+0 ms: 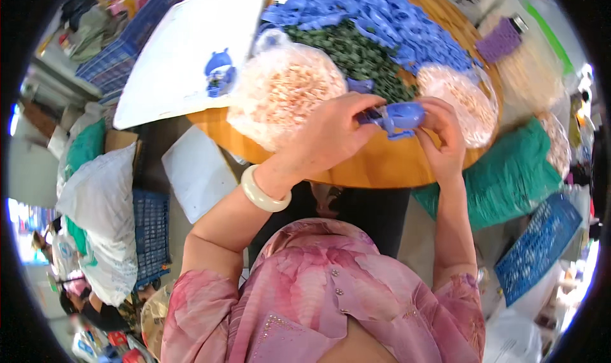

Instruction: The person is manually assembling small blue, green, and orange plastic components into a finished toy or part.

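Above the near edge of the round wooden table [356,172], a blue plastic part [404,116] is held between both hands. My left hand [337,127], with a pale bangle at the wrist, pinches its left end. My right hand [444,130] has thumb and fingers closed on its right end. Just beyond my left hand lies another small blue piece [361,85]. A clear bag of small peach-coloured pieces [296,86] is beside my left wrist, and a second such bag [461,102] is behind my right hand. Dark green pieces [353,51] are heaped between them.
Many blue plastic parts [375,9] cover the table's far side. One blue assembled figure [219,73] sits on a white board [172,57] at left. A purple-covered bottle [499,41] is far right. Green sacks [509,175] and blue crates [151,232] surround the table.
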